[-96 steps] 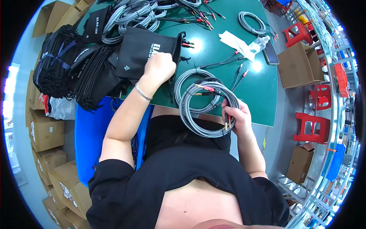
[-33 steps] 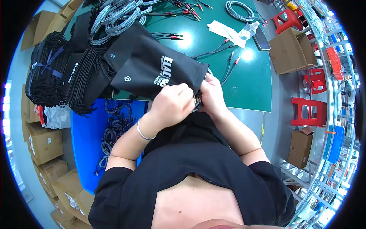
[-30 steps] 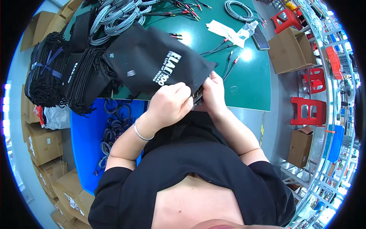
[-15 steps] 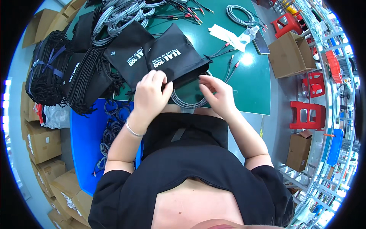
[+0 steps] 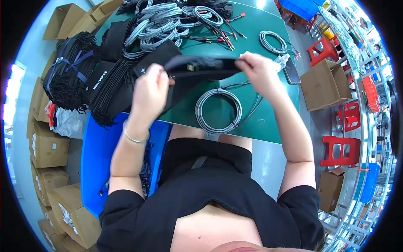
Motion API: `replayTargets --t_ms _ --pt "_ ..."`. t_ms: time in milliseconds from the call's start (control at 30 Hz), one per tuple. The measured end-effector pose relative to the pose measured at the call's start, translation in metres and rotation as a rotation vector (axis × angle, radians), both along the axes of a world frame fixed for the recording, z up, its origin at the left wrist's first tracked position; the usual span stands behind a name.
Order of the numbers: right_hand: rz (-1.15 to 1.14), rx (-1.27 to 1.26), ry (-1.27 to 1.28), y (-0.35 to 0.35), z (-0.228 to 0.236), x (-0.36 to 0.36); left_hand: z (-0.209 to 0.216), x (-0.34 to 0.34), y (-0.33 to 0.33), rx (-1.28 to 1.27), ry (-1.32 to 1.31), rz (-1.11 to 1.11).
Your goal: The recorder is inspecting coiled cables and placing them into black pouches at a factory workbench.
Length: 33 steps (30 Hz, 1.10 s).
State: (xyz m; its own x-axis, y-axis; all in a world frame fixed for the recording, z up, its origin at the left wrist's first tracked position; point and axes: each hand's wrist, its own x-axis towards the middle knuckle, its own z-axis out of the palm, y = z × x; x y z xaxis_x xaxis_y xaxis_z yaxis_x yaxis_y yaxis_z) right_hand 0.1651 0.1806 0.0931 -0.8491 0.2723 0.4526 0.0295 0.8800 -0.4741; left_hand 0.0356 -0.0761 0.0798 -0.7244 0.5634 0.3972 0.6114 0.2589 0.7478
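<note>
Left hand point(image 5: 150, 89) clenches the left end of a black drawstring pouch point(image 5: 197, 67), raised above the green table point(image 5: 252, 38); a thin bracelet point(image 5: 133, 137) circles that wrist. At nine o'clock from this hand lies a stack of flat black pouches point(image 5: 112, 90), and farther out at the same bearing sits a tied bundle of black bags point(image 5: 69, 71) with a blue strap. Below the forearm, at seven o'clock, a blue bin point(image 5: 97, 159) stands beside the table edge, dark cables showing inside it.

The pouch stretches between both hands, its mouth pulled taut and level — the body of it hangs down toward the table on the left side. At six o'clock from the pouch's middle, a coiled grey braided cable point(image 5: 218, 111) rests flat on the mat, apart from both hands. At twelve o'clock, a heap of similar grey coils point(image 5: 161, 25) with red and black plugs lies at the far edge.

Right hand point(image 5: 259, 71) pinches the pouch's right end, fingers closed on the fabric. At two o'clock from it lies one more small coil point(image 5: 273, 42), and just beside the hand, at three o'clock, a dark phone point(image 5: 291, 70). Cardboard boxes point(image 5: 325, 84) and red stools point(image 5: 342, 149) stand on the floor beyond.
</note>
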Motion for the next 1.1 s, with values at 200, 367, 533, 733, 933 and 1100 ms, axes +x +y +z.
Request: replayTargets --t_ms 200,367,533,733,933,1100 --pt "0.045 0.085 -0.023 0.014 0.059 0.026 0.075 -0.036 -0.002 -0.226 -0.058 -0.198" --pt "0.193 0.348 -0.006 0.037 0.101 0.109 0.135 -0.039 -0.063 -0.297 0.059 -0.708" --pt "0.003 0.156 0.203 0.094 0.100 0.205 0.119 -0.084 -0.142 -0.257 -0.109 -0.661" --pt "-0.021 0.031 0.024 0.115 0.080 0.032 0.140 -0.173 -0.059 -0.288 -0.108 -0.235" --pt "0.190 -0.082 0.357 0.030 0.144 -0.081 0.242 -0.383 -0.205 0.419 -0.189 -0.012" --pt "0.288 0.133 0.237 0.010 0.081 -0.023 0.127 -0.252 -0.061 0.050 -0.121 0.193"
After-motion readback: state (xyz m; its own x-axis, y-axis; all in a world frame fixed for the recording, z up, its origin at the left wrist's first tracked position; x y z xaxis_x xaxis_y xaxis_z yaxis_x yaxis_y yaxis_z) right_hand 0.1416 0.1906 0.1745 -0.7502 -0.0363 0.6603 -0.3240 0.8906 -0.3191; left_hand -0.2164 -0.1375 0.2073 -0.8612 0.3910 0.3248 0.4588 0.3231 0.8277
